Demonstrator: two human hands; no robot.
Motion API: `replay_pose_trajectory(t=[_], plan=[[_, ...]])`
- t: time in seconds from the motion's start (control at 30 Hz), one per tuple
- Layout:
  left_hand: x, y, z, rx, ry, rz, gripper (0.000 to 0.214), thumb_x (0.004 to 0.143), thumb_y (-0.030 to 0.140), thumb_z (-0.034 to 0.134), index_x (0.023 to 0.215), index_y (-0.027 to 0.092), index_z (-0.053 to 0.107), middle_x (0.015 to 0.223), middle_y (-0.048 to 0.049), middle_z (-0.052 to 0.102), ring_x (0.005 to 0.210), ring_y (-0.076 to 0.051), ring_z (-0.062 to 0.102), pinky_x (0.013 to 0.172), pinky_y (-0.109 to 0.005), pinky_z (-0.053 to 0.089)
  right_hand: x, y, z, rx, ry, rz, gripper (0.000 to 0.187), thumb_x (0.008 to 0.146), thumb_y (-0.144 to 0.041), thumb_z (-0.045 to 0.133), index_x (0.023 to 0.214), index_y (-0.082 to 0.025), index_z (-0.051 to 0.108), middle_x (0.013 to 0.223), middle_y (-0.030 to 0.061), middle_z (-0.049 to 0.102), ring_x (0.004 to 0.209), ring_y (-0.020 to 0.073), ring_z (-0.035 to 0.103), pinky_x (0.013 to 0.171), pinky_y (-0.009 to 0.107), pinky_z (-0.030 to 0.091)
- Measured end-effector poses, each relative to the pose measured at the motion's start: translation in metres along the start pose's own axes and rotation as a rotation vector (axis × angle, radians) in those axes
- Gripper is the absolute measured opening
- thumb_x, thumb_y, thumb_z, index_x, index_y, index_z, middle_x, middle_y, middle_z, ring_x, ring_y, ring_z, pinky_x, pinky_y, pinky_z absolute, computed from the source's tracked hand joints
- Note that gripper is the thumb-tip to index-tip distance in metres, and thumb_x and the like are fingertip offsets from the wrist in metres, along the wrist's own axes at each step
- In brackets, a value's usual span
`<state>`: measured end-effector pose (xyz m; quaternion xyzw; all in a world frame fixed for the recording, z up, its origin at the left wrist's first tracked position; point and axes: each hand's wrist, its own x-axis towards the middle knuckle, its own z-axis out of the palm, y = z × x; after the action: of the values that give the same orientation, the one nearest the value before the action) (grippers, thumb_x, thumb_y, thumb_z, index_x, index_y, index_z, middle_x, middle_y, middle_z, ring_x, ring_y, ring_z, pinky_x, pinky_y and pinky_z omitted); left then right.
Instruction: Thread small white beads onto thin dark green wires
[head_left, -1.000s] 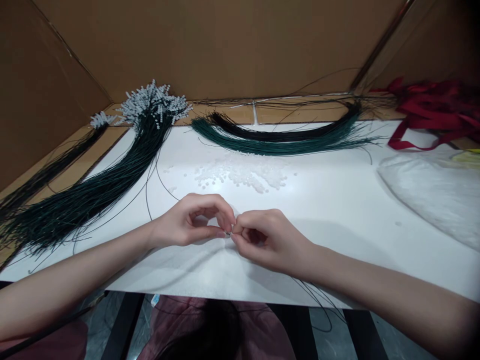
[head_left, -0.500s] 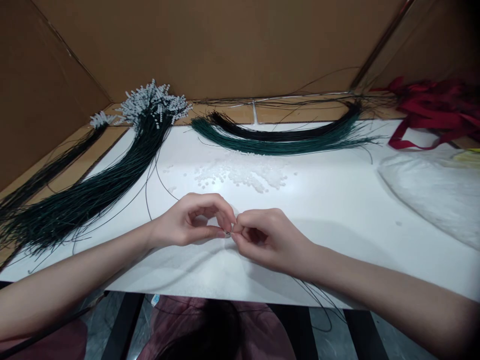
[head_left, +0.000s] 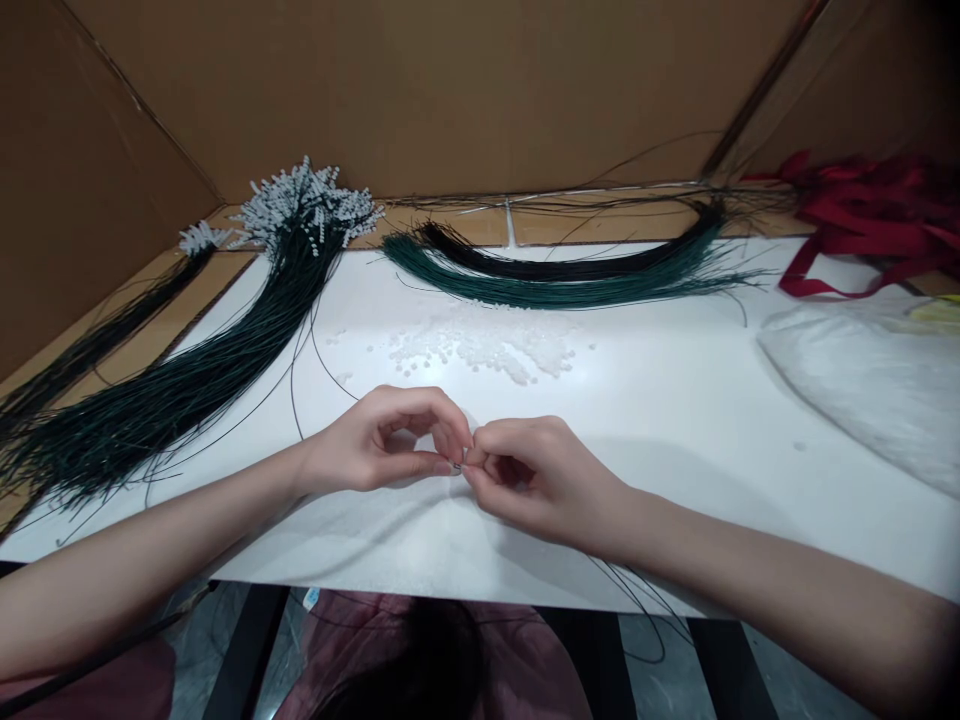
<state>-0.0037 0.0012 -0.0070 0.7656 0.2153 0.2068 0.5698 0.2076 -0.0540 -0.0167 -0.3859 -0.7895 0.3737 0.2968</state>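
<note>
My left hand (head_left: 401, 440) and my right hand (head_left: 536, 475) meet fingertip to fingertip above the front of the white board. Both are closed in a pinch on a thin dark wire (head_left: 457, 466), of which only a short, small piece shows between the fingertips. Whether a bead sits on it is too small to tell. Several dark wire strands (head_left: 637, 600) hang past the board's front edge below my right wrist. Behind my hands, small translucent white beads (head_left: 480, 345) lie loosely scattered.
A thick bundle of green wires (head_left: 195, 370) tipped with white beads lies at left, a thinner bundle (head_left: 112, 325) beside it. Bare green and black wires (head_left: 570, 285) curve along the back. Red ribbon (head_left: 847, 235) and a clear plastic bag (head_left: 870, 380) lie right. Cardboard walls (head_left: 420, 90) enclose the back.
</note>
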Motion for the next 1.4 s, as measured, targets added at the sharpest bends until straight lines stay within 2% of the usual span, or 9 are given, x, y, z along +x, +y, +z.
replay_pose_trajectory(t=[0.87, 1.4], plan=[[0.0023, 0.0018, -0.0003, 0.03, -0.074, -0.006, 0.012, 0.083, 0.007, 0.065, 0.095, 0.011, 0.064, 0.088, -0.0075, 0.067, 0.082, -0.015, 0.064, 0.072, -0.024, 0.052, -0.0013, 0.0004, -0.0001, -0.04, -0.033, -0.051, 0.023, 0.077, -0.009, 0.054, 0.062, -0.017, 0.038, 0.058, -0.0058, 0.039, 0.053, 0.0052, 0.034, 0.052, 0.019, 0.026], [0.0033, 0.0024, 0.0, 0.024, -0.078, -0.012, 0.01, 0.083, 0.008, 0.065, 0.093, 0.011, 0.064, 0.086, -0.0072, 0.067, 0.08, -0.015, 0.064, 0.071, -0.024, 0.052, -0.0015, 0.0022, -0.0003, -0.038, -0.039, -0.058, 0.023, 0.076, -0.009, 0.054, 0.062, -0.017, 0.038, 0.058, -0.0056, 0.04, 0.053, 0.0054, 0.036, 0.052, 0.019, 0.027]])
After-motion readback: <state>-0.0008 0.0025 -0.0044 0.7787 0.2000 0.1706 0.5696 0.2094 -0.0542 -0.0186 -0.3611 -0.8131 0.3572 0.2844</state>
